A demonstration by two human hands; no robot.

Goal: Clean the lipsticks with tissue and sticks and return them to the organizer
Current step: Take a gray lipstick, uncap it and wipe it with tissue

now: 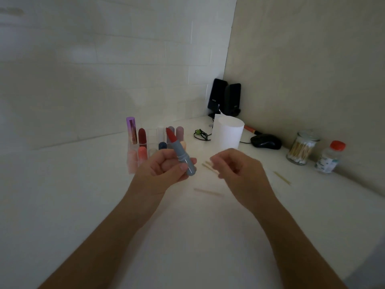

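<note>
Pinching the lipstick (180,155) low between thumb and fingers, the left hand (164,171) holds it tilted — right hand (237,167) curled, grasp unclear.

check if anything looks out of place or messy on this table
A few thin sticks lie loose on the table at different angles, near the right hand and outside the swab jar. The lipstick in the left hand has no cap on. Nothing looks spilled or broken.
</note>
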